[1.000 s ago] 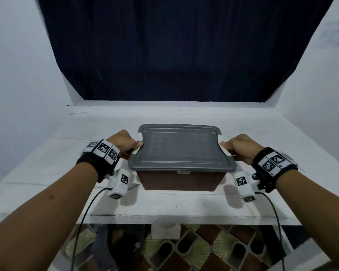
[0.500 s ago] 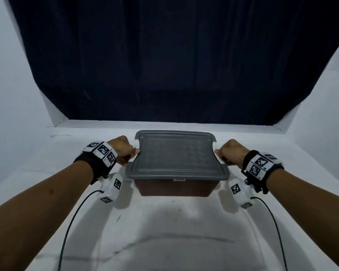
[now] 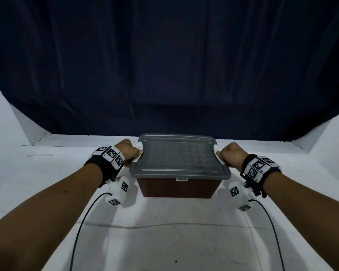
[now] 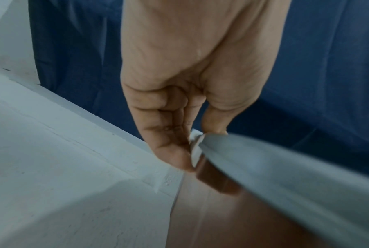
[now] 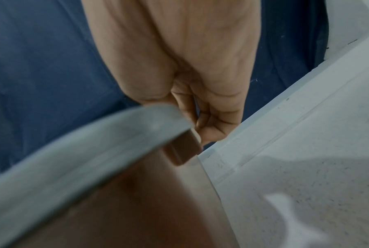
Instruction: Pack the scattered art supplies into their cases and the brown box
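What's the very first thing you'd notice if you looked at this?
A brown box with a grey lid sits in the middle of the white table. The left hand and the right hand grip its two ends. Behind hangs a big dark blue curtain.

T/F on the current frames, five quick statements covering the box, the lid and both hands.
1. The grey lid sits on the brown box. True.
2. Only one hand touches the box. False: the left hand and the right hand each grip a side.
3. Art supplies lie scattered on the white table. False: none show.
4. A dark curtain hangs behind the table. True.
5. The box lies tipped on its side. False: it is upright.
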